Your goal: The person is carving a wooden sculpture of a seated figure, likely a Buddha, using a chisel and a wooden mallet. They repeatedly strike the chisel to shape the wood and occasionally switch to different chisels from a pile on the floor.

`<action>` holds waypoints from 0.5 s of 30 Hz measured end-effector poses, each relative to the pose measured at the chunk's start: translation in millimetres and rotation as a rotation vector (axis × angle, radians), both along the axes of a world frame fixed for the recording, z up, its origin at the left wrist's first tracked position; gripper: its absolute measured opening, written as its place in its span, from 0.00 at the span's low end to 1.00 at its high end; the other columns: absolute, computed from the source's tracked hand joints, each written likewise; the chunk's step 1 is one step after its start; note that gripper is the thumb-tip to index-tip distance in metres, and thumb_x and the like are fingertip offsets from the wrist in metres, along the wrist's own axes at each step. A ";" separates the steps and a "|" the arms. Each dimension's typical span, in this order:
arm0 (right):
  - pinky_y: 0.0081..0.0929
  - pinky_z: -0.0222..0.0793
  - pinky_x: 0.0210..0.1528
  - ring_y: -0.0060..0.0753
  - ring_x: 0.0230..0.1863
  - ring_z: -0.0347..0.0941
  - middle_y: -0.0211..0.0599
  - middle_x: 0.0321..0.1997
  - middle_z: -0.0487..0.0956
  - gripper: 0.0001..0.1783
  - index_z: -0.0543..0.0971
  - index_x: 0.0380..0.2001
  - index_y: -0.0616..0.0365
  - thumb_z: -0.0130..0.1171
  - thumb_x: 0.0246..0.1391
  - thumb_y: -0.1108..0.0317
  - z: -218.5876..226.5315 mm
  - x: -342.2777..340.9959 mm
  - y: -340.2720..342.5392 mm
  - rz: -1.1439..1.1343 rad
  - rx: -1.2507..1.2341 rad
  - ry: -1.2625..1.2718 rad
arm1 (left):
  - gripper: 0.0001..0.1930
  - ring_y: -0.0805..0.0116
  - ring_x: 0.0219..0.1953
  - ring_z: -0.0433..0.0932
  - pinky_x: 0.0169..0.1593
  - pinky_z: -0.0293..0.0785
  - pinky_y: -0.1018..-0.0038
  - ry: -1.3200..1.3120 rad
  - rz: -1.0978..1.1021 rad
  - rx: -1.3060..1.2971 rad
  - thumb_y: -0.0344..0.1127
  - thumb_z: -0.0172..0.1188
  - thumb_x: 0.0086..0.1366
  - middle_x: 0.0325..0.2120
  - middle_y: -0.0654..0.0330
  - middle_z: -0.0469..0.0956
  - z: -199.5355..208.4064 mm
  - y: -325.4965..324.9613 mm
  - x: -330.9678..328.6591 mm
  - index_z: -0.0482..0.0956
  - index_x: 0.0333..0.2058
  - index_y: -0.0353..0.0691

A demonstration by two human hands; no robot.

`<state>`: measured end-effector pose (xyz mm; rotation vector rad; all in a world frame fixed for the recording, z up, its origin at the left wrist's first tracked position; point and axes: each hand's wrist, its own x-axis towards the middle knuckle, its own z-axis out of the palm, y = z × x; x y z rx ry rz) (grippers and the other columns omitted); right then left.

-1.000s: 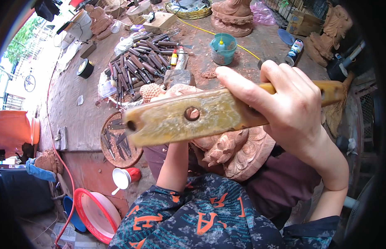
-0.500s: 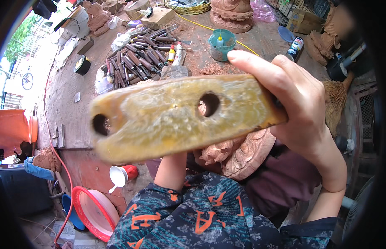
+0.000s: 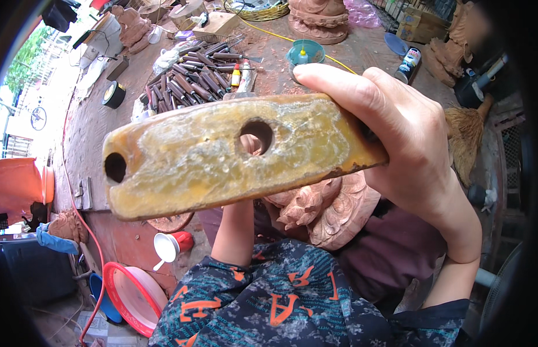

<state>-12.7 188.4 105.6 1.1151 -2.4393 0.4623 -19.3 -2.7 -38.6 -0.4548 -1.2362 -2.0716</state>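
My right hand [image 3: 416, 127] grips the right end of a thick yellow-brown block [image 3: 188, 162] with two round holes, held up close in front of me. Its worn face has whitish streaks and rounded corners. The index finger of that hand stretches along the top edge, and the other fingers curl behind the block. My left forearm [image 3: 234, 231] rises from below, but the block hides my left hand. Just beneath the block, a reddish carved wooden piece [image 3: 347, 214] rests by my lap, its upper part covered.
Beyond the block lies a heap of dark-handled carving tools [image 3: 188, 81], beside a teal bucket [image 3: 312, 51] holding a small bottle. At the lower left are a white-and-red cup-like thing [image 3: 166, 247], a red-rimmed basin [image 3: 115, 289] and a red cord [image 3: 87, 222]. A broom [image 3: 465, 139] stands right.
The block and my right hand have moved a little to the left and slightly up. Less of the tool heap's lower edge shows. The right hand keeps its grip.
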 end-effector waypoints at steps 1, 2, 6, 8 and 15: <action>0.29 0.70 0.29 0.37 0.27 0.73 0.37 0.40 0.79 0.31 0.73 0.48 0.53 0.62 0.33 0.80 0.5 0.4 -0.1 0.002 -0.006 -0.011 | 0.05 0.74 0.20 0.62 0.24 0.55 0.72 -0.002 0.000 -0.005 0.31 0.53 0.63 0.18 0.65 0.67 0.0 0.6 1.4 0.69 0.31 0.37; 0.29 0.71 0.30 0.38 0.27 0.73 0.37 0.41 0.78 0.31 0.73 0.48 0.53 0.62 0.33 0.80 0.5 -0.1 0.1 0.008 -0.010 -0.013 | 0.05 0.74 0.21 0.62 0.24 0.55 0.72 -0.003 0.000 -0.008 0.31 0.53 0.63 0.18 0.65 0.67 0.9 0.3 1.1 0.69 0.31 0.37; 0.30 0.72 0.33 0.39 0.30 0.75 0.38 0.42 0.78 0.31 0.73 0.48 0.54 0.61 0.33 0.81 -1.0 -0.1 0.9 -0.010 0.003 -0.040 | 0.05 0.73 0.21 0.63 0.25 0.55 0.71 -0.003 0.018 -0.026 0.31 0.53 0.63 0.18 0.65 0.67 -0.3 -1.6 -4.8 0.69 0.31 0.37; 0.31 0.73 0.36 0.41 0.34 0.76 0.38 0.42 0.78 0.31 0.73 0.48 0.54 0.60 0.33 0.82 -1.8 -1.1 -0.1 -0.008 -0.001 -0.044 | 0.05 0.73 0.21 0.63 0.26 0.55 0.70 -0.001 0.030 -0.036 0.31 0.53 0.63 0.18 0.65 0.67 -2.4 -2.8 -8.0 0.69 0.31 0.37; 0.28 0.71 0.47 0.41 0.47 0.75 0.42 0.45 0.77 0.29 0.72 0.48 0.60 0.55 0.37 0.87 -8.8 -12.0 2.3 0.071 -0.186 -0.151 | 0.05 0.72 0.23 0.63 0.27 0.55 0.69 0.029 0.170 -0.252 0.32 0.53 0.63 0.19 0.65 0.67 3.3 -17.0 -21.2 0.70 0.31 0.37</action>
